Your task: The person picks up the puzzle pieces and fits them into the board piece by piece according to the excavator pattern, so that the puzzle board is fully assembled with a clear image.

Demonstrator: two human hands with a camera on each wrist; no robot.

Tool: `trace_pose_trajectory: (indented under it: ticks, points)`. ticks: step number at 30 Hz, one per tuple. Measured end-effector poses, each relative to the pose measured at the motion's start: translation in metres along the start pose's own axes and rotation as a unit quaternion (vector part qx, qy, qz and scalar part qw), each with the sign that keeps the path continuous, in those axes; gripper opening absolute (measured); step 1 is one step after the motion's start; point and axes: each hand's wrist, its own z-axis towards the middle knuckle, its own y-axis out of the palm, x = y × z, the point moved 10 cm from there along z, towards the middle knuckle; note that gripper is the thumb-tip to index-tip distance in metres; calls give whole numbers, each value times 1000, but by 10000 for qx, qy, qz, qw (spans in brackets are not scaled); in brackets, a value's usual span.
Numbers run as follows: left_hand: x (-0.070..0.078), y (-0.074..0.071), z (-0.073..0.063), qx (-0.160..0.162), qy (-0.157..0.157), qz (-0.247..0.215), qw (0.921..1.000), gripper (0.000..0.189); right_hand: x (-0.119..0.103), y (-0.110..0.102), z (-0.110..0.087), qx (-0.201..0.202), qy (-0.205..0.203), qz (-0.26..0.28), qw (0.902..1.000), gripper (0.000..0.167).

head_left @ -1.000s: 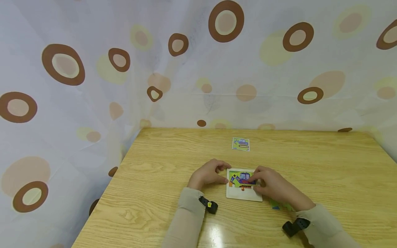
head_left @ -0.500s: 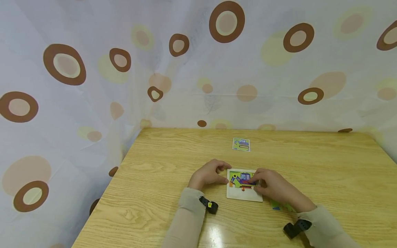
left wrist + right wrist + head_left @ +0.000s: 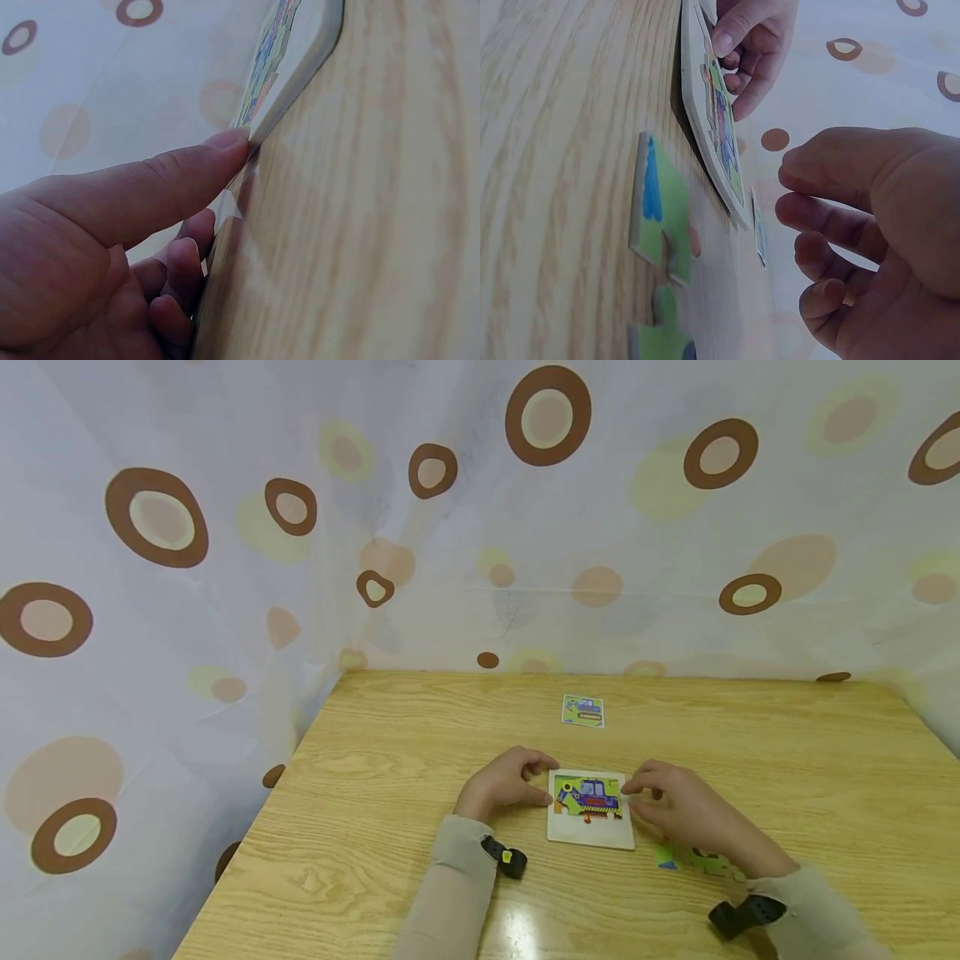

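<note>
A white jigsaw puzzle board [image 3: 588,837] lies flat on the table, its upper part filled with a picture of a purple digger; the lower strip is bare. My left hand [image 3: 508,781] holds the board at its left side, the thumb [image 3: 214,150] against the edge and the forefinger by the upper left corner. Just off the board's right edge is my right hand [image 3: 678,806], fingers loosely bent with nothing between them. Below that hand lie a green and blue puzzle piece [image 3: 660,210] and another green piece [image 3: 660,334], partly cut off in the right wrist view.
A small picture card [image 3: 582,711] with a similar digger lies farther back on the wooden table [image 3: 420,727]. A white cloth with brown rings [image 3: 547,568] hangs behind the table and along its left side.
My right hand has drawn back to the right, off the picture, uncovering the digger's right part and more of the loose pieces. The left hand and the board stay where they were.
</note>
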Motion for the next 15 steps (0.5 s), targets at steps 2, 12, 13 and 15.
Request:
trace_pose_trajectory:
  ticks: [2, 12, 13, 15]
  points:
    - [-1, 0, 0, 1, -8, -22, 10000, 45, 0, -2, -3, 27, -35, 10, 10000, 14]
    - [-1, 1, 1, -6, 26, 28, 10000, 45, 4, -5, -16, -148, -100, -182, 9997, 16]
    - [-1, 1, 1, -4, 27, 35, 10000, 45, 5, -4, -17, -172, -98, -175, 9997, 16]
    - [-2, 1, 2, 1, 11, 34, 10000, 45, 6, -4, -20, -210, -111, -145, 9996, 17]
